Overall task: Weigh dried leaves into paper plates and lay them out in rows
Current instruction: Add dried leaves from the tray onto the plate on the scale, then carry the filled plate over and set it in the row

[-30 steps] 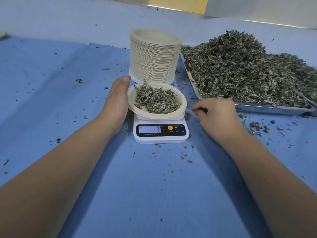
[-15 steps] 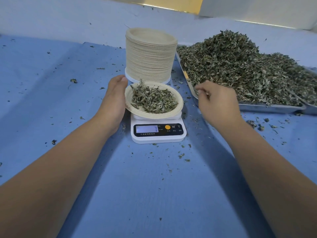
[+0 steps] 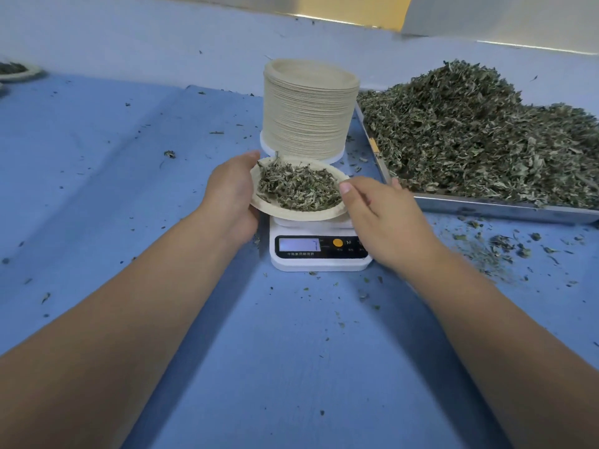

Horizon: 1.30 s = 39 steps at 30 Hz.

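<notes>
**Filled plate** [image 3: 16, 72]: far edge of the cloth [image 3: 113, 196], at 10 o'clock from the scale and well apart from it. Partly cut off by the frame. Probably a portion already laid out.

**Left hand** [image 3: 231, 192]: at 9 o'clock of the plate. Fingers curl round the rim and the thumb lies along the far edge. It grips the plate.

**Plate** [image 3: 291, 216]: over the scale, off-centre toward 9 o'clock. Whether it rests there or is just raised cannot be told. It holds a loose mound of leaves [image 3: 298, 189].
- Handling, as a judgement: very light. The thin pressed paper is likely to flex if carried by one side. The contents are dry, brittle and unbound, and would spill at any tilt.
- Best hold: opposite rims at 9 and 3 o'clock, thumbs above and fingers beneath, kept level.

**Stack** [image 3: 308, 118]: empty plates in a tall, upright pile at 12 o'clock, just behind the plate.

**Scale** [image 3: 319, 264]: white, beneath the plate. The lit display faces 6 o'clock, and its reading is too blurred to give.

**Right hand** [image 3: 382, 222]: at 3 o'clock of the plate, with the thumb tip at the rim. The fingers are mostly hidden, so whether it pinches cannot be told. It covers the right end of the scale's panel.

**Tray** [image 3: 486, 209]: metal, at 2 o'clock, carrying a high heap [image 3: 486, 134] of leaves.

**Crumbs** [image 3: 499, 247]: scattered on the cloth at 4 o'clock, near the tray's front edge.
</notes>
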Motion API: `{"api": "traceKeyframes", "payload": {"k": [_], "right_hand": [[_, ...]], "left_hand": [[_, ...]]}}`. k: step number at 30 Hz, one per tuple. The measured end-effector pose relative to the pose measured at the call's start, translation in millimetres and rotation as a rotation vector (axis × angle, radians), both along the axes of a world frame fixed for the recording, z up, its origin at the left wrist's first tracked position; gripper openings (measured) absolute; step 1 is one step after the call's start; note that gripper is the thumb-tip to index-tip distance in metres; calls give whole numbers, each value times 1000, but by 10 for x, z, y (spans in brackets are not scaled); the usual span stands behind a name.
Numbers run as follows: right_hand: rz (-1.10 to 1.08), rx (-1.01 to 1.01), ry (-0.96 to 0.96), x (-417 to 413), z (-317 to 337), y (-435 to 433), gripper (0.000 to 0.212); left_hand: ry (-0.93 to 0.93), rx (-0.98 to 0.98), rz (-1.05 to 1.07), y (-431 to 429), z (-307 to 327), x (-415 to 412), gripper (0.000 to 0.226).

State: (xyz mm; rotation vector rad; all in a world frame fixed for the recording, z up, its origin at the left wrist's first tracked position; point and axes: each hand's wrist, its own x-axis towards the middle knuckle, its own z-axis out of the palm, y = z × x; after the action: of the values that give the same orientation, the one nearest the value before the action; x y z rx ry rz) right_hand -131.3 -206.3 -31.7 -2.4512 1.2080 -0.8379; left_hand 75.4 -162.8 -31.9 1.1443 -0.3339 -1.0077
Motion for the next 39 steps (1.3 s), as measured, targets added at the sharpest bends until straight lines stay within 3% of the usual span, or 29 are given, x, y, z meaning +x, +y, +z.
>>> {"api": "traceKeyframes", "payload": {"k": [8,13,18,23,25,29,33,39], "right_hand": [[344,127,46,1236,207,453,27],[665,109,81,2205,235,1039,68],[856,100,-6,3224,89,1823,52],[973,96,79,4088,-199,2611,54],[983,84,96,4376,-301,2864,54],[984,51,106,4922,-405,3226,55],[977,15,123,5388,-423,3470,59],[958,-2,192,5757,-402,3649,64]], "left_hand": [[-1,-41,425,916,350,1006,36],[26,-16,668,1984,332,1694,41],[53,61,915,3171,185,2285,35],[-2,202,1097,4107,43,2761,7],[-21,262,1193,4356,-3,2850,21],[-170,339,1177,4587,-117,2911,31],[-274,334,1220,4572,-122,2879,19],[-383,315,1137,4606,-204,2747,42]]}}
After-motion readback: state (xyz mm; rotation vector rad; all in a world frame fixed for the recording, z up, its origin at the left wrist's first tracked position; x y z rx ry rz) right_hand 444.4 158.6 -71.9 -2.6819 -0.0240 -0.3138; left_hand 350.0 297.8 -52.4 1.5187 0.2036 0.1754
